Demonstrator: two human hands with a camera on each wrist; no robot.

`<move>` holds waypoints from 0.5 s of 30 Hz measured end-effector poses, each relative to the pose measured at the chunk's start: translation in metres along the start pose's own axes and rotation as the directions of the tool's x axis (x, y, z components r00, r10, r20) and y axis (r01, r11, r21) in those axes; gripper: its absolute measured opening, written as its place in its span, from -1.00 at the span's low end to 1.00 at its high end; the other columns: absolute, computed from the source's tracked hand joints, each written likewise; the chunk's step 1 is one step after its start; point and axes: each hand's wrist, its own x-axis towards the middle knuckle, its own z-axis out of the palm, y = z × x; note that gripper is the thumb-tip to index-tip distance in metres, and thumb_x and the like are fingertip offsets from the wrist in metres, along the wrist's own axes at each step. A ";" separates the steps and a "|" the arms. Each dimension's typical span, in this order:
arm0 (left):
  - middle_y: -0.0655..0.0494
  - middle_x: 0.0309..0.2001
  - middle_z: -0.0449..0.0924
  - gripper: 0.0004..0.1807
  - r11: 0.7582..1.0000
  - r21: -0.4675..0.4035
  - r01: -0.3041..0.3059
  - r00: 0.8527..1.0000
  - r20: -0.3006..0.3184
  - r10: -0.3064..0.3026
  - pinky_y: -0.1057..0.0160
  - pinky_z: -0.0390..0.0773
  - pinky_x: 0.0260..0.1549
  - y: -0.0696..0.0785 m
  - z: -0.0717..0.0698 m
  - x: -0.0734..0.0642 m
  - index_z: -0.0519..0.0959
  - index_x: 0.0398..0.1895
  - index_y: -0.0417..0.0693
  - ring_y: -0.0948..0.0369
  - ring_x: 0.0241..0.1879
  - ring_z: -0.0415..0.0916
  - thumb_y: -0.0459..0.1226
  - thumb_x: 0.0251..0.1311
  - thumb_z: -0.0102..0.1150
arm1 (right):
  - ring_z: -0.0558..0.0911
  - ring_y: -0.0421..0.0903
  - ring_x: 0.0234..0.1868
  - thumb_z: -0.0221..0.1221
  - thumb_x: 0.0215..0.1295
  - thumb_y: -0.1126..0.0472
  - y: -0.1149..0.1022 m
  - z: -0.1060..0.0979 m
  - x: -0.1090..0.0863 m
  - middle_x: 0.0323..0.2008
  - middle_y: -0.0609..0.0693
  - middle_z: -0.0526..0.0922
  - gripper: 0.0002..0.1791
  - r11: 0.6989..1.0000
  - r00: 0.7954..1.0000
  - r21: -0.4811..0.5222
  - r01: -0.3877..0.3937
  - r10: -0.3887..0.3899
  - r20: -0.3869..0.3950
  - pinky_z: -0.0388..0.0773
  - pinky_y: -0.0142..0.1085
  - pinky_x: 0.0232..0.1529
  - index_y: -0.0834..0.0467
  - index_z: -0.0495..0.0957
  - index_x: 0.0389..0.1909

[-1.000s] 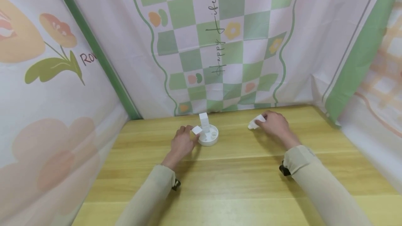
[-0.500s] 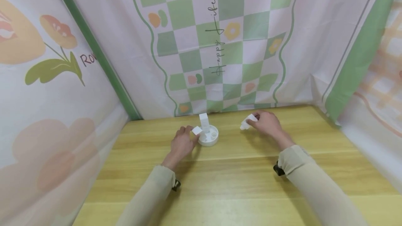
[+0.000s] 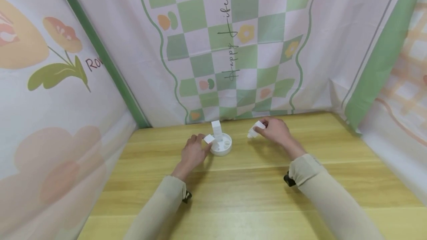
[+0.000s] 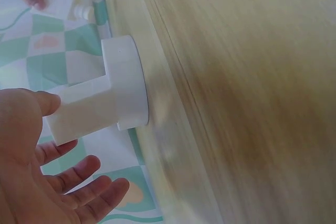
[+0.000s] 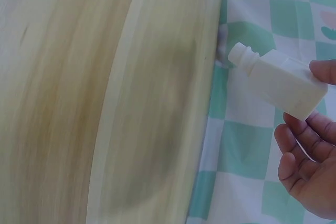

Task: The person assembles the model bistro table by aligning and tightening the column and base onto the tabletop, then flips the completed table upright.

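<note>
A round white holder with sockets in its top stands on the wooden table. One square white bottle rises bottom-up from its back part. At its left side, my left hand pinches a second bottle by the upper end, thumb on one face and a finger opposite; its neck is hidden inside the holder. To the right, above the table, my right hand grips a third white bottle by its base between thumb and fingers. This bottle is tilted, its ridged neck pointing down and left toward the holder.
The wooden table runs back to a hanging cloth with green checks and lettering. More printed cloth closes off the left side, and a cloth with a green band the right.
My right hand has moved left with its bottle, closer to the holder. The left hand, the holder and the two bottles in it have stayed in place.
</note>
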 end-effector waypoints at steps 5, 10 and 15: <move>-0.06 0.07 0.53 -0.43 1.000 -0.001 0.007 1.000 0.006 -0.007 0.08 0.63 -0.35 0.001 0.000 -0.001 0.43 0.25 0.06 0.01 -0.01 0.54 0.20 0.38 0.01 | 0.63 -0.01 -0.28 0.23 0.28 -0.12 -0.008 0.005 0.002 -0.22 0.10 0.73 -0.53 1.000 1.000 0.013 0.007 -0.007 -0.004 0.51 -0.18 -0.22 0.18 0.61 -0.02; -0.05 0.06 0.53 -0.44 1.000 0.007 0.025 1.000 0.017 -0.025 0.10 0.61 -0.38 0.003 -0.002 -0.002 0.42 0.26 0.09 0.02 -0.02 0.53 0.19 0.38 0.02 | 0.60 -0.06 -0.33 0.25 0.27 -0.12 -0.018 0.008 0.004 -0.28 0.05 0.72 -0.56 0.999 1.000 0.029 0.018 -0.018 -0.012 0.48 -0.22 -0.28 0.14 0.63 -0.05; -0.06 0.06 0.52 -0.44 1.000 0.011 0.023 1.000 0.014 -0.023 0.10 0.62 -0.39 0.005 -0.004 -0.002 0.42 0.27 0.10 0.03 -0.03 0.53 0.19 0.38 0.02 | 0.59 -0.06 -0.35 0.26 0.27 -0.11 -0.029 0.008 0.005 -0.31 0.03 0.71 -0.60 0.999 0.999 0.039 0.032 -0.031 -0.011 0.48 -0.22 -0.29 0.12 0.64 -0.09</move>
